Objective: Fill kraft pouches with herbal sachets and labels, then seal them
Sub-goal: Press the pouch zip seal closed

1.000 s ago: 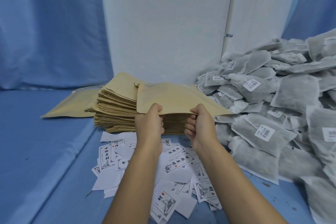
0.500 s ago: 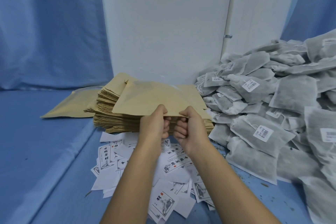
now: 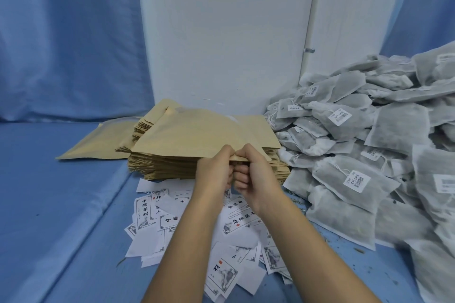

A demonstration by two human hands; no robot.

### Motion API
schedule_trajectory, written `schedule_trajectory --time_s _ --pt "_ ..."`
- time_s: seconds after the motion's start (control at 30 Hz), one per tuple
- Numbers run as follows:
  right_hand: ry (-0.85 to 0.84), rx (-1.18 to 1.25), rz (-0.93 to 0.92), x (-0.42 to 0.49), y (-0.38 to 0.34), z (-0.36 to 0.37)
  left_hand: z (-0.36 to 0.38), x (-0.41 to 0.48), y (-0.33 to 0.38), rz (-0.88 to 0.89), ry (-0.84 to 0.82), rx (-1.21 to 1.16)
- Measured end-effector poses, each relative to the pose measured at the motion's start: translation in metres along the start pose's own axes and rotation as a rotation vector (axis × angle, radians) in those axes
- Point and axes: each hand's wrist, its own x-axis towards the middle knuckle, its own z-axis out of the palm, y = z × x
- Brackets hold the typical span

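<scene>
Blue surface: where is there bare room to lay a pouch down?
Bare blue surface runs along the left, bordered by the loose flat pouch, the pouch stack and the scattered labels. A small strip shows lower right between labels and sachet heap. Centre and right are crowded.

The white paper label cards (image 3: 145, 211) carry black brush-style Chinese characters, apparently 中國藥材, with a small red seal and an ink landscape. One card (image 3: 222, 275) shows only 材. White rectangular tags (image 3: 357, 181) on the grey mesh sachets (image 3: 332, 174) bear barcodes; their small print is too blurred to read.
</scene>
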Motion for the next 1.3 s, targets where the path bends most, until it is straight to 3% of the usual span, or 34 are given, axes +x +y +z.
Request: schedule_trajectory --time_s 0.43,0.63,1.0,1.17,1.3 --pt "0.052 0.073 0.027 0.002 0.000 -0.003 -0.009 0.006 0.001 -0.009 0.064 -0.103" --pt "-0.069 -0.007 0.060 0.001 0.001 -0.005 -0.002 0.002 -0.003 -0.051 -0.073 -0.028" --pt "-0.061 0.141 0.116 0.007 0.003 -0.004 -0.001 0.003 -0.005 -0.004 0.042 -0.049" --pt "0.024 0.199 0.098 0.007 -0.004 -0.014 -0.017 0.012 -0.001 0.086 0.212 -0.019" --pt "0.072 0.176 0.082 0.007 -0.003 -0.017 -0.022 0.014 -0.001 0.102 0.195 0.032"
